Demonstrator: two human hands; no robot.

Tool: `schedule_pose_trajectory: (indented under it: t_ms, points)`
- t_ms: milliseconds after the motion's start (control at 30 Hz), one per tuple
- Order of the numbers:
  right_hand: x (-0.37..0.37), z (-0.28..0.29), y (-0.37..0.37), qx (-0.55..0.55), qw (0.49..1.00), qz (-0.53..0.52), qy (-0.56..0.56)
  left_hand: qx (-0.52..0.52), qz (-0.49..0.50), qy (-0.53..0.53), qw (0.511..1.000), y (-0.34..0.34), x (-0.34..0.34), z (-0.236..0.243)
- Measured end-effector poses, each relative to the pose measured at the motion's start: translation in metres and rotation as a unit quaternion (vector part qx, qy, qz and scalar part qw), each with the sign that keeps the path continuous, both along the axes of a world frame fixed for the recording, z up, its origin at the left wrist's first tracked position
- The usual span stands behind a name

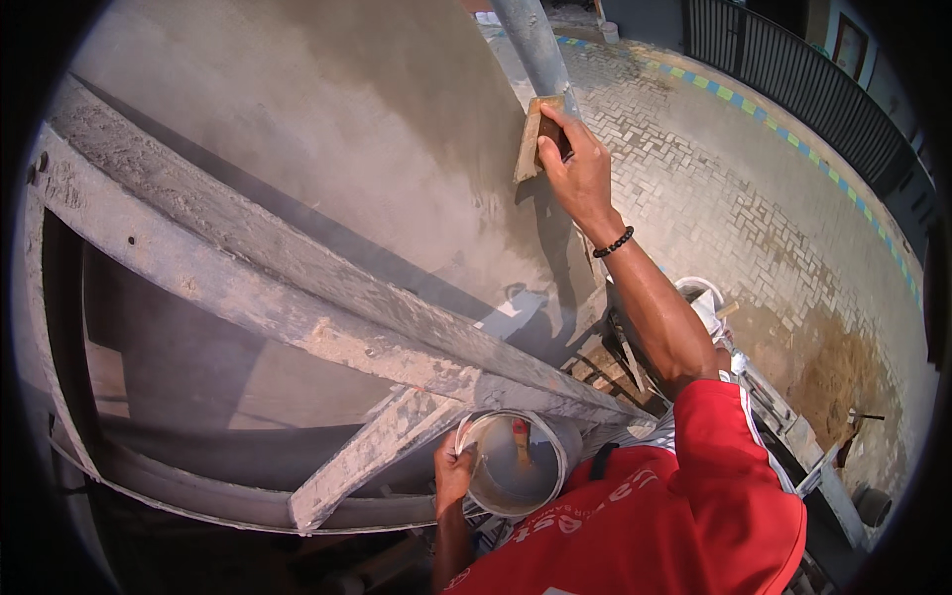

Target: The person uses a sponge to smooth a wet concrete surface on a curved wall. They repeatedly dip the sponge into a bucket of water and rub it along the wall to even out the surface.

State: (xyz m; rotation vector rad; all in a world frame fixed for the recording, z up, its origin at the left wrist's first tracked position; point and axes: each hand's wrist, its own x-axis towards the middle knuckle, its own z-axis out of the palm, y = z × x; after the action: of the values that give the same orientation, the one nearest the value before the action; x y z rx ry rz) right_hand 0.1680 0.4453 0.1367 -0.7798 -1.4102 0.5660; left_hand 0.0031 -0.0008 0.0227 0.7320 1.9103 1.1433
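Your right grip [578, 171] is closed around a flat float [530, 147], held just left of it at the edge of the grey wall [377, 89]; contact cannot be confirmed. Your left grip [454, 470] is closed on the rim of a bucket [566, 444], immediately right of it, with a brush [522, 442] inside. A metal beam [288, 312] extends above and left of that grip.

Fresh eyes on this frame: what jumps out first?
The bright red shirt at lower right, its arm leading up to the right hand, which holds a flat hand float at the right edge of the grey wall. Then the crusted beam slanting from upper left toward the lower middle, and below it the left hand gripping a bucket with a brush inside.
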Motion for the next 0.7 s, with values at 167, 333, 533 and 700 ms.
schedule_pose_trajectory:
  t_ms: [167, 333, 533, 700]
  points:
    - [-0.034, -0.034, -0.001, -0.003, 0.999, -0.028, 0.015, -0.006, 0.0, 0.007, 1.0, 0.004, -0.002, -0.002]
    - [-0.04, -0.151, -0.061, -0.074, 0.992, 0.062, -0.077, -0.007, 0.003, 0.01, 1.0, 0.005, 0.004, 0.009]
    - [-0.017, -0.011, -0.011, -0.018, 0.999, 0.006, 0.034, -0.013, 0.016, 0.018, 1.0, 0.002, 0.007, 0.008]
    - [-0.065, -0.09, -0.049, -0.036, 0.999, 0.023, -0.012, -0.015, -0.001, 0.037, 0.999, 0.003, 0.003, 0.003]
